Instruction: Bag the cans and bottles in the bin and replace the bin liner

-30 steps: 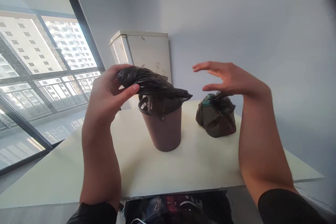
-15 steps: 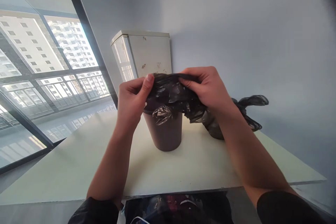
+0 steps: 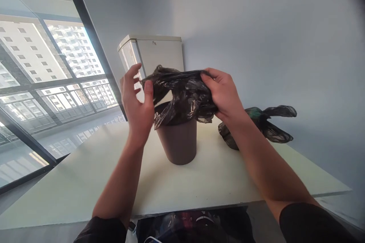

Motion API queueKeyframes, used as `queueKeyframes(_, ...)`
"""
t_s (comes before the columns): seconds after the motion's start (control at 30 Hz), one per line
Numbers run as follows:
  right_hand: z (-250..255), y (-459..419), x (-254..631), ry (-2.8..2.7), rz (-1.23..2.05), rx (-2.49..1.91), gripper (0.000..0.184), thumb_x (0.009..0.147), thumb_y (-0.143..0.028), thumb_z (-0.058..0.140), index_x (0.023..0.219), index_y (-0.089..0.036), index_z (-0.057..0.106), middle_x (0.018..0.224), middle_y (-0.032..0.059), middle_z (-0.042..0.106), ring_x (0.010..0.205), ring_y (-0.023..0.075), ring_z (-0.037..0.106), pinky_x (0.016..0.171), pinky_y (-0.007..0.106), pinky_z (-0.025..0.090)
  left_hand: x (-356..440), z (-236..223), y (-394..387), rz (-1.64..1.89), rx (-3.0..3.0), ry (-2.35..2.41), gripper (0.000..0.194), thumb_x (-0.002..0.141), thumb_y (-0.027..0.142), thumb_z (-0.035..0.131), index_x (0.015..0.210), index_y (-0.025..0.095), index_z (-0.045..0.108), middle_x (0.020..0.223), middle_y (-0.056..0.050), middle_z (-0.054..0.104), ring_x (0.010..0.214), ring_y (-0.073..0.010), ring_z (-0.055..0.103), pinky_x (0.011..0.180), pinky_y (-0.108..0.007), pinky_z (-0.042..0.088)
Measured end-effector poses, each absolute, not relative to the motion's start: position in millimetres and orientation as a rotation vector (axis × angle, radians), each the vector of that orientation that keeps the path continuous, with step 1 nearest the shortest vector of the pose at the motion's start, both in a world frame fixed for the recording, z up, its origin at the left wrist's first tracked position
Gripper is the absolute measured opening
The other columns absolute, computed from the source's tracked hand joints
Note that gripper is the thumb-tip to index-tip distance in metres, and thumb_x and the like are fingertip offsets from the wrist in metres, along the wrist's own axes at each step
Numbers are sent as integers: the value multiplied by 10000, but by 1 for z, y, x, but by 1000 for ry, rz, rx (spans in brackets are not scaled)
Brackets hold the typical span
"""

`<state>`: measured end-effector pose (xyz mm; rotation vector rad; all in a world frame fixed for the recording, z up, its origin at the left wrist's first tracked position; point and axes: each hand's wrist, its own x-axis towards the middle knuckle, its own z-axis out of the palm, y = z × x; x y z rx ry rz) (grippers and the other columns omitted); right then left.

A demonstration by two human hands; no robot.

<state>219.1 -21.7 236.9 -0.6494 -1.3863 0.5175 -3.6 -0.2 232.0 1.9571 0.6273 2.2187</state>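
bin point(image 3: 179, 142) mouth hidden by black bag point(image 3: 182, 93), tied bag point(image 3: 256, 123) partly behind right forearm

Both hands raised over a small brown round plastic waste bin point(image 3: 180, 142) standing upright near the middle of the pale worktop point(image 3: 85, 182). Left hand point(image 3: 137, 98): thumb pressed on one end of a crumpled black thin plastic bag point(image 3: 182, 93), fingers spread open behind it. Right hand point(image 3: 224, 95): fingers closed on the bag's other end. Bag stretched between the hands, its lower folds hanging to the bin's rim. A tied dark plastic bag bundle point(image 3: 258, 125) lies toward the worktop's right edge, apart from the bin. A white cabinet point(image 3: 159, 51) stands beyond the far edge.
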Motion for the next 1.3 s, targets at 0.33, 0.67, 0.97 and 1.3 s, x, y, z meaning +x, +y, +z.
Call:
queueKeyframes(0.33,244,-42,222,-1558,835,-535,434,769,-589,912,999,-243,786,975,48,774,943,269,729,819,420,629,21,224,-35,1622,2371,634,379,790,107,731,1144,241,736,1057,-40,773,937,-245,733,824,-367,607)
queueKeyframes(0.67,251,-33,257,-1501,714,-640,434,908,-649,788,1111,-273,716,1084,51,769,1073,276,744,932,420,639,-22,247,-14,1786,1894,514,120,886,201,706,770,211,738,699,5,650,616,-127,608,558,-258,492)
queueKeyframes(0.97,251,-42,265,-1725,93,-1094,923,900,-491,824,1685,-359,356,1407,114,653,1300,375,659,1034,519,599,-57,256,14,1905,1942,721,219,856,345,844,727,212,726,666,0,648,619,-137,599,518,-251,438)
queueKeyframes(1.3,222,-50,198,-2155,-318,-410,142,981,-248,621,1033,-276,751,1076,64,755,1005,274,707,906,437,606,-28,236,-17,1854,2012,546,473,1028,547,664,705,209,595,646,-1,501,577,-136,489,533,-287,401)
